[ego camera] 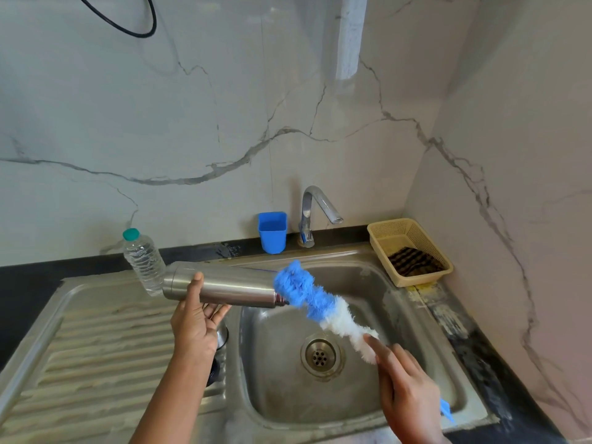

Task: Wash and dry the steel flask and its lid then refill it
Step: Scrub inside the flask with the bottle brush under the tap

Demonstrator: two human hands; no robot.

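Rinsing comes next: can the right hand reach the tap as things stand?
Probably not freely: the right hand grips the bottle brush, though nothing blocks the way across the sink to the tap.

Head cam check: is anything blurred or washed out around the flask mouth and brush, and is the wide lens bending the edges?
Head view: the steel flask is sharp, with soft glare streaks along its side; the bottle brush bristles look smeared at the flask mouth, the right hand slightly soft; lighting is even and diffuse with faint shadows; the sink rim and counter edges bow noticeably.
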